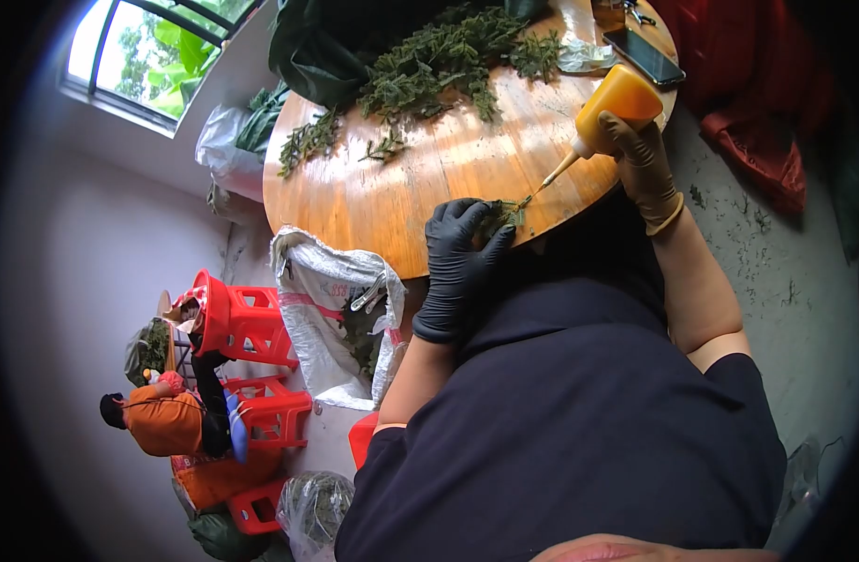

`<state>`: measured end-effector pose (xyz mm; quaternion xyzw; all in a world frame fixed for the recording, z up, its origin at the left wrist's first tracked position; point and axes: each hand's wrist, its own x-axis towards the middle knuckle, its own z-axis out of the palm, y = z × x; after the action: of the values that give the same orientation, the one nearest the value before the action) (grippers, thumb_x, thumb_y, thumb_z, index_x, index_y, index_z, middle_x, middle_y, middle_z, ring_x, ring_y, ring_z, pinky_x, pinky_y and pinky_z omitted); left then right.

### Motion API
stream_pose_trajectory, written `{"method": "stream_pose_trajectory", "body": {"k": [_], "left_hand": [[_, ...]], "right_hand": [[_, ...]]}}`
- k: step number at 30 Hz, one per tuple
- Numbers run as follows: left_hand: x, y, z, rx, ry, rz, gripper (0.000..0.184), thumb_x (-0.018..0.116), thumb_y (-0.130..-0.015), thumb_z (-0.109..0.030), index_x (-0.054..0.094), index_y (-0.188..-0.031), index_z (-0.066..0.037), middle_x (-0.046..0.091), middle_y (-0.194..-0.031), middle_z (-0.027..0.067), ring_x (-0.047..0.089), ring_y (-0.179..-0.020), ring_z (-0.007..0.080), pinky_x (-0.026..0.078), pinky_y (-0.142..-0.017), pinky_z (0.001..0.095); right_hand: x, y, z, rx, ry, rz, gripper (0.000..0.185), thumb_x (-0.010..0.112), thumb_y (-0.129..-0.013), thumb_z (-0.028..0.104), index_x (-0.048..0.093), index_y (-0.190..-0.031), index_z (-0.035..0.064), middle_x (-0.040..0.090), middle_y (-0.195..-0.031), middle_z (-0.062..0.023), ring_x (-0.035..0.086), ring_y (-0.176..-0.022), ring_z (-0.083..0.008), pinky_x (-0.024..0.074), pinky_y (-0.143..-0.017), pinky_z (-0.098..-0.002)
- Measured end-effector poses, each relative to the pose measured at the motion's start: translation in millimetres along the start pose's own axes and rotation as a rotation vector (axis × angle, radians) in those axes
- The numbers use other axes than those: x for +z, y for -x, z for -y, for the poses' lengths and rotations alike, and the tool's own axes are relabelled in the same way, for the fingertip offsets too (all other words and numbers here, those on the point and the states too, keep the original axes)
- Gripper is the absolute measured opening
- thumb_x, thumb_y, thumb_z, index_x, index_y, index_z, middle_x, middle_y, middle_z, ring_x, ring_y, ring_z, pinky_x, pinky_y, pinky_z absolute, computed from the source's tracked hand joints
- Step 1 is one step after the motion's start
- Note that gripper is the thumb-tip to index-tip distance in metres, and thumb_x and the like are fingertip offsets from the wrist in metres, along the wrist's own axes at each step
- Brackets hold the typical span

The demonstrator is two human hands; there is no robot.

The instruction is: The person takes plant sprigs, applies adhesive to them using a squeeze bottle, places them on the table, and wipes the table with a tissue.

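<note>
My left hand, in a black glove, pinches a small green sprig at the near edge of the round wooden table. In a tan glove, my right hand is wrapped round a yellow squeeze bottle. The bottle is tilted, and its thin nozzle points down at the sprig's end, touching it or very close. A large pile of green sprigs lies at the far side of the table, with a few loose pieces nearer.
A phone lies at the table's far right. An open white sack stands left of my left arm. Red stools and a seated person in orange are at the lower left. Red cloth hangs at right.
</note>
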<state>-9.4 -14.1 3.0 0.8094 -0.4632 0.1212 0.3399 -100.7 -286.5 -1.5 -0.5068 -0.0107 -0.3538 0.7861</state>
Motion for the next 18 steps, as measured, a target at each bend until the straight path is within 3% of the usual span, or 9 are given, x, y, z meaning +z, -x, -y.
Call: {"method": "stream_pose_trajectory", "body": {"k": [6,18], "left_hand": [[0,-1,-2,0.003,-0.015,-0.005,0.032,0.080,-0.074,-0.021,0.071,-0.102,-0.008,0.065,-0.100,0.0100,0.058,-0.101,0.0325,0.044,-0.088,0.0434],[1,0,2,0.024,-0.015,-0.016,0.033,0.080,-0.075,-0.023,0.070,-0.102,-0.007,0.066,-0.100,0.0104,0.058,-0.099,0.0332,0.045,-0.087,0.0438]], "right_hand": [[4,0,0,-0.008,-0.097,-0.029,0.038,0.074,-0.090,0.023,0.058,-0.115,-0.0005,0.066,-0.101,-0.0074,0.068,-0.088,-0.0182,0.0586,-0.079,-0.0348],[-11,-4,-4,0.013,0.004,-0.037,0.042,0.076,-0.089,0.024,0.058,-0.119,0.0007,0.065,-0.104,-0.0057,0.067,-0.094,-0.0160,0.0574,-0.082,-0.0325]]}}
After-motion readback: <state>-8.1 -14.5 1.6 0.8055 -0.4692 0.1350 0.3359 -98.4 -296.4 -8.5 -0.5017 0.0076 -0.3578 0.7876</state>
